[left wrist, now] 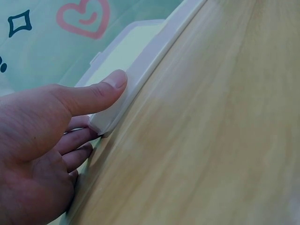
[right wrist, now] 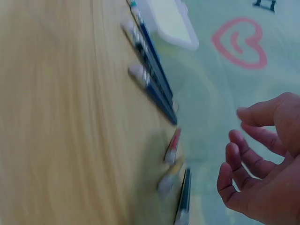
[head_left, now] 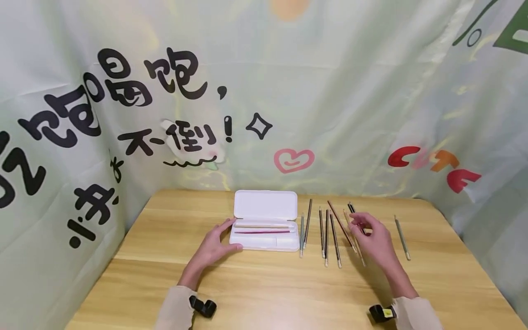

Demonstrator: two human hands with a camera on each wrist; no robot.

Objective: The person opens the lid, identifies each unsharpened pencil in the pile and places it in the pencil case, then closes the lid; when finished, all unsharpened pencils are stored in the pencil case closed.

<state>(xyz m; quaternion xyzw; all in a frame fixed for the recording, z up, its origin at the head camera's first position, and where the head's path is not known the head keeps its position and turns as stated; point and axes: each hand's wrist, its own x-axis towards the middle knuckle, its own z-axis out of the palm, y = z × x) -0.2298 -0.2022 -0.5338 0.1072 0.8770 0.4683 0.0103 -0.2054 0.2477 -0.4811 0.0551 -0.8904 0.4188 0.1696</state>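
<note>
A white pencil case [head_left: 253, 240] lies with its lid [head_left: 266, 205] raised at the back of the wooden table. Inside it are a yellowish pencil [head_left: 264, 226] and a dark red pencil [head_left: 261, 232]. My left hand [head_left: 214, 245] holds the case by its left end, thumb at the front corner and fingers along the side. To the right, my right hand [head_left: 373, 238] hovers over the loose pencils with loosely bent fingers and nothing between them. Below it lie a brown-red pencil [head_left: 341, 224], a light brown pencil [head_left: 360, 252] and a black pencil [head_left: 351, 208], partly hidden by the hand.
Several dark pencils [head_left: 327, 238] lie side by side between the case and my right hand, white ends towards me. A grey-green pencil [head_left: 402, 238] lies apart at the far right. A printed cloth [head_left: 350, 114] hangs behind the wooden table [head_left: 268, 293].
</note>
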